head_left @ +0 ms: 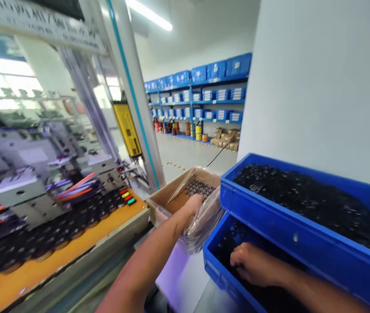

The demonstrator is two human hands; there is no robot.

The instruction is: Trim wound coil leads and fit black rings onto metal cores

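Note:
My left hand (pixel 194 204) reaches into a cardboard box (pixel 165 198) lined with a clear plastic bag (pixel 204 219). Its fingers dip among small dark metal parts (pixel 200 188) and are hidden from view. My right hand (pixel 253 264) lies inside the lower blue bin (pixel 219 274), fingers curled down into small black rings (pixel 233 237). What the curled fingers hold is hidden. A second blue bin (pixel 289 234) stacked above it is full of the same black rings (pixel 305 198).
A machine (pixel 41 174) behind clear guards stands at left, with an orange deck (pixel 57 261), coloured buttons (pixel 126 196) and a yellow sensor bar (pixel 128 128). A white wall (pixel 318 87) rises behind the bins. Blue shelving (pixel 204 95) with boxes lines the far end of the floor.

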